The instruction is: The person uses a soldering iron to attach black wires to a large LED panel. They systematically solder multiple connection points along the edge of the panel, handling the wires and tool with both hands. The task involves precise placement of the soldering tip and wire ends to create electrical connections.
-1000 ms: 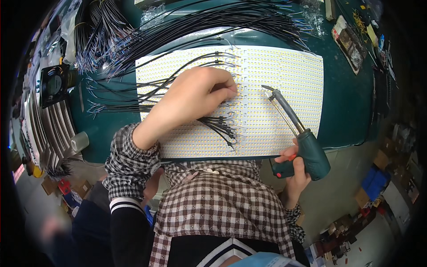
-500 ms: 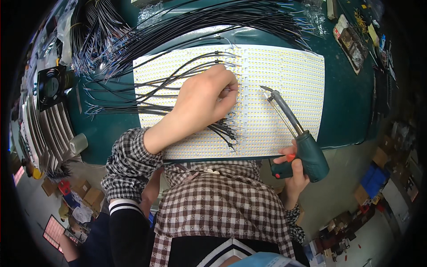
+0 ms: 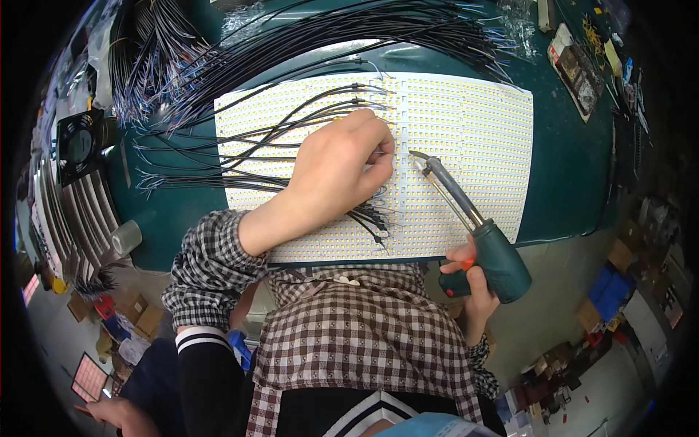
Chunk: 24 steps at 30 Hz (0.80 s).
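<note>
A white LED board (image 3: 480, 146) with rows of small yellowish chips lies on the green table. My left hand (image 3: 338, 160) rests over its middle, thumb and fingers pinched on what looks like a thin wire, mostly hidden by the fingers. My right hand (image 3: 477, 284) grips a dark green soldering gun (image 3: 502, 262) at the board's front edge. Its tip points up and left, close to my left fingertips, at the column of pads. Black cables (image 3: 251, 135) with thin stripped wires cross the left half of the board; several wire ends (image 3: 375, 222) lie along that column.
Behind the board lies a long bundle of black cables (image 3: 328, 36), with another bundle (image 3: 156, 58) at far left. A small fan (image 3: 80, 146) and a clear cup (image 3: 127, 237) stand left. A dirty tin (image 3: 575, 69) is far right. Another person's hand (image 3: 120, 415) shows at lower left.
The soldering gun has shifted left, bringing its tip nearer my left fingertips. My left hand has edged slightly right, still pinched. The other person's hand at lower left has moved.
</note>
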Motion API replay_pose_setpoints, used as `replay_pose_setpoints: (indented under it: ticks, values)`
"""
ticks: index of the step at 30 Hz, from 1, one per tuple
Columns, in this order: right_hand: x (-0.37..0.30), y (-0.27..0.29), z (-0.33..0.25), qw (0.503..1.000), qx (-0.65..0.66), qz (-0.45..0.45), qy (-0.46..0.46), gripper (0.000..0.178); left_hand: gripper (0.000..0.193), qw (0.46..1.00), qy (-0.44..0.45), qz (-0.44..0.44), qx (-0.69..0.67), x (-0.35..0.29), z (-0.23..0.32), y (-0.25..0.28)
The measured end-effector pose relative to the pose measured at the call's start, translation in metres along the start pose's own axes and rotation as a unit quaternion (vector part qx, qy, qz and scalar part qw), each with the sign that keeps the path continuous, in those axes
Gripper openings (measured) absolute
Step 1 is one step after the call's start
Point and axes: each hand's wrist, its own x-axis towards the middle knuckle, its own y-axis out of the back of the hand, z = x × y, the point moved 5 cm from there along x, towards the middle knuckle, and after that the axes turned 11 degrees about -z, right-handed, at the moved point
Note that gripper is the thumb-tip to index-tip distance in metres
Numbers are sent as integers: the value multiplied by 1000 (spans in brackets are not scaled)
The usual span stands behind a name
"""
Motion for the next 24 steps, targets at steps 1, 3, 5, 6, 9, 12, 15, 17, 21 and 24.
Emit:
replay_pose_setpoints:
  ticks: [1,3,5,6,9,12,15,17,21,24]
  values:
    - [0,-1,0,1000,2,-2,-7,48,8,1000,-5,2,2,-1,0,0]
    - [-2,-2,-1,1000,7,-7,-20,46,8,1000,-8,7,-4,-2,2,-1]
    - [-1,-3,-2,1000,5,-6,-19,46,8,1000,-8,12,-10,-2,1,0]
    - [-1,-4,-3,1000,4,-6,-19,46,8,1000,-5,15,-14,-2,0,0]
    - [0,-4,-2,1000,-2,-11,-20,46,8,1000,5,17,-26,-2,1,0]
    - [-2,-4,-1,999,-3,-5,-34,46,8,999,10,17,-32,-2,1,0]
    - [1,-8,-4,997,60,11,-40,18,8,999,11,16,-32,-2,0,0]
    - [2,-8,-4,997,60,9,-41,18,8,1000,8,17,-25,-2,0,-1]
    - [3,-10,-4,996,75,17,-42,17,9,1000,2,19,-12,-2,1,0]
    - [4,-9,-4,996,69,12,-50,16,9,1000,5,19,-11,-2,1,-1]
